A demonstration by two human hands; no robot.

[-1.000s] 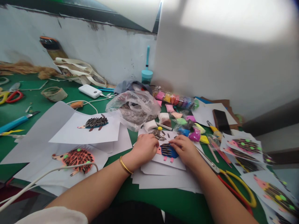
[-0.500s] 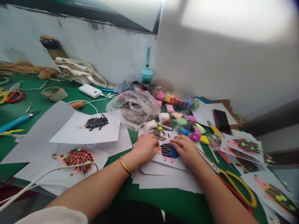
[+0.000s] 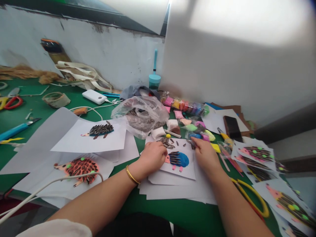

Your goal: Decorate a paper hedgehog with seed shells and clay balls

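A blue clay hedgehog with pink feet and a pink face lies on a white sheet; rows of striped sunflower seeds cover its front half. My left hand rests at the sheet's left side, closed near the hedgehog's face, and what its fingertips hold is hidden. At the sheet's upper right, my right hand pinches at a few loose sunflower seeds with thumb and index finger. A small seed pile lies just beyond my left hand.
Beyond the sheet are a plastic bag of seeds and several coloured clay packets. Finished hedgehog pictures lie left and right. Yellow-handled scissors are by my right forearm; a white cable crosses the left.
My right hand has moved away from the blue hedgehog, up and right to the loose seeds, uncovering the hedgehog's rear. My left hand has stayed in place.
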